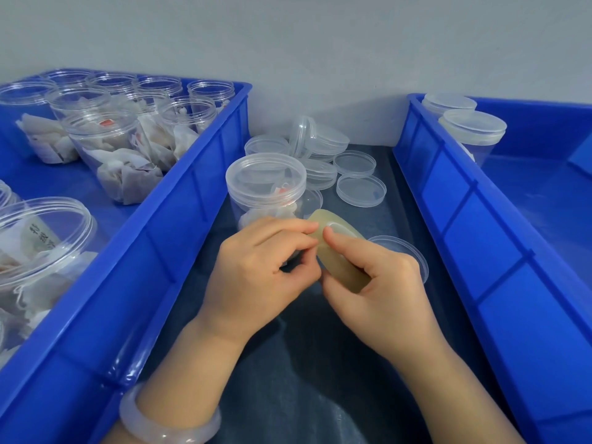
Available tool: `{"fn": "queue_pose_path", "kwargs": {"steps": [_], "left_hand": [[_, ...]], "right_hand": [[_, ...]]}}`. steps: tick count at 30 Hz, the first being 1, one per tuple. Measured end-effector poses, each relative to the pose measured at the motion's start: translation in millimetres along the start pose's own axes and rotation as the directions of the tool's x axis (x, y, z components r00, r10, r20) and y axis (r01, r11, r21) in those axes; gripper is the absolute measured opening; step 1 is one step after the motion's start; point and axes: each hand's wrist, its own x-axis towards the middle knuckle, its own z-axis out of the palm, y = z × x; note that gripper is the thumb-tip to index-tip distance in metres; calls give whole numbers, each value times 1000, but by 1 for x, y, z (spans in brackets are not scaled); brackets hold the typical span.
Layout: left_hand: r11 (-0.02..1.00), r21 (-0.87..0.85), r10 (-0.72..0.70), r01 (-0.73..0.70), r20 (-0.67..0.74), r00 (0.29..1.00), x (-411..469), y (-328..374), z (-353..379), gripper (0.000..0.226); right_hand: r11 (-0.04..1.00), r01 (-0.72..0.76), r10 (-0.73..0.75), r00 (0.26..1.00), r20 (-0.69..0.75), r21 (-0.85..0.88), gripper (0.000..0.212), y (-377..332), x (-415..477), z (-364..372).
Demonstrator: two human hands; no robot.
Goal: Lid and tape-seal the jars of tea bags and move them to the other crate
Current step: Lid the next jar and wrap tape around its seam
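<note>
A lidded clear jar (266, 184) of tea bags stands on the dark table between two blue crates. Just in front of it my right hand (378, 283) grips a roll of clear yellowish tape (339, 251). My left hand (259, 270) pinches at the roll's edge with thumb and forefinger. The left crate (179, 225) holds several open jars (112, 145) of tea bags without lids. In the right crate (480, 251) stand two lidded jars (471, 133) at the far corner.
Several loose clear lids (355, 174) lie piled on the table behind the jar. One more lid (407, 254) lies under my right hand. A pale bangle (166, 421) circles my left wrist. A grey wall closes the back.
</note>
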Motion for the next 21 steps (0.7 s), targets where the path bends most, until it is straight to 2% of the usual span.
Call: {"fn": "queue_pose_path", "kwargs": {"steps": [6, 11, 16, 18, 21], "left_hand": [[999, -8, -46, 46, -19, 999, 2, 2, -1, 3], [978, -137, -160, 160, 14, 987, 2, 1, -4, 10], [974, -195, -100, 116, 91, 991, 2, -3, -9, 12], [972, -211, -85, 105, 102, 991, 2, -2, -9, 11], [969, -222, -83, 106, 109, 991, 3, -2, -9, 11]], "right_hand": [[999, -22, 22, 1000, 11, 29, 44, -1, 0, -1], [998, -24, 25, 1000, -16, 52, 42, -4, 0, 0], [982, -63, 74, 996, -55, 180, 26, -8, 0, 0], [982, -77, 94, 992, -88, 174, 19, -6, 0, 0], [983, -99, 115, 988, -101, 153, 22, -6, 0, 1]]}}
